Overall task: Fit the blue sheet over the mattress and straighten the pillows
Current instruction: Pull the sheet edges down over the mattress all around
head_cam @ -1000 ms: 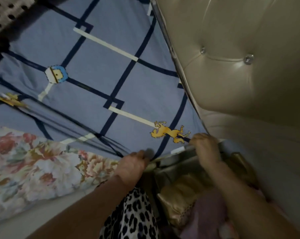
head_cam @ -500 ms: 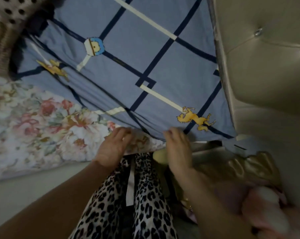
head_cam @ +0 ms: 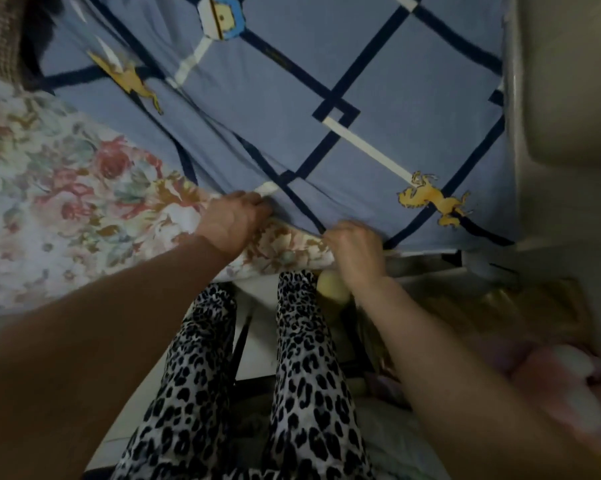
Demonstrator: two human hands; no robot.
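The blue sheet (head_cam: 378, 81), patterned with dark and cream lines and yellow figures, covers the top of the mattress. The floral mattress (head_cam: 67, 209) is bare along its near-left side. My left hand (head_cam: 235, 220) grips the sheet's lower edge where it meets the floral fabric. My right hand (head_cam: 356, 249) holds the same edge a little further right, at the mattress side. The fingertips of both hands are hidden in the fabric. No pillow is plainly visible.
A padded beige headboard (head_cam: 569, 98) rises on the right. Gold fabric (head_cam: 482, 313) and pink items (head_cam: 569, 386) lie on the floor at the right. My legs in leopard-print trousers (head_cam: 302, 375) stand against the bed. A dark knitted thing (head_cam: 1, 36) sits at top left.
Both hands have shifted left along the sheet's edge, away from the headboard corner, and the view has swung with them. More of the floral mattress now shows.
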